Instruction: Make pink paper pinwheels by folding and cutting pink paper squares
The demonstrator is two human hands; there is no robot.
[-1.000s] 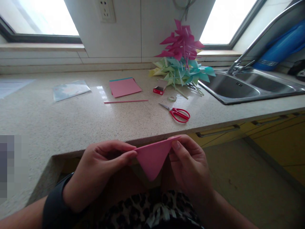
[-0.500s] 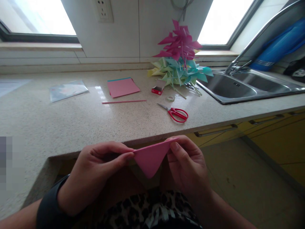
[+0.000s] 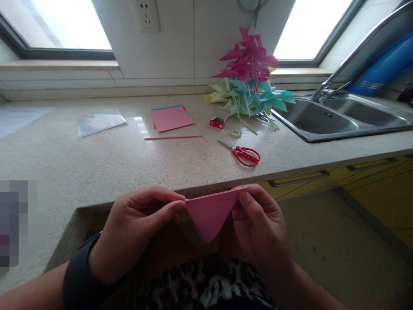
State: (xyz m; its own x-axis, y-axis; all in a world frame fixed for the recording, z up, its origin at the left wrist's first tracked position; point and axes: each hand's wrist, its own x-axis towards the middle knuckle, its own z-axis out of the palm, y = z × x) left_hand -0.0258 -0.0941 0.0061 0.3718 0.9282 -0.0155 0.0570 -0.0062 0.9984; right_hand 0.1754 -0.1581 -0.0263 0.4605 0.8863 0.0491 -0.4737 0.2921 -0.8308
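Note:
A pink sheet of paper point(image 3: 211, 215), folded into a triangle, is stretched between my two hands just in front of the counter edge. My left hand point(image 3: 138, 228) pinches its left corner between thumb and forefinger. At the right corner, my right hand point(image 3: 260, 219) grips the paper, thumb in front and fingers behind. The long folded edge runs along the top and the point hangs down. On the counter beyond lie red-handled scissors point(image 3: 247, 156), a thin pink stick point(image 3: 174, 137) and a stack of pink paper point(image 3: 172, 118) with a blue edge showing.
A small red box point(image 3: 217, 122) and a roll of tape point(image 3: 235, 134) sit behind the scissors. Paper pinwheels point(image 3: 250, 64) in pink, blue and yellow are heaped near the steel sink point(image 3: 335, 137). A clear packet point(image 3: 101, 122) lies at left. The counter edge point(image 3: 193, 187) is close to my hands.
The view has shifted slightly, so everything appears a little further right. Both hands keep hold of the folded paper, whose shape looks nearly the same.

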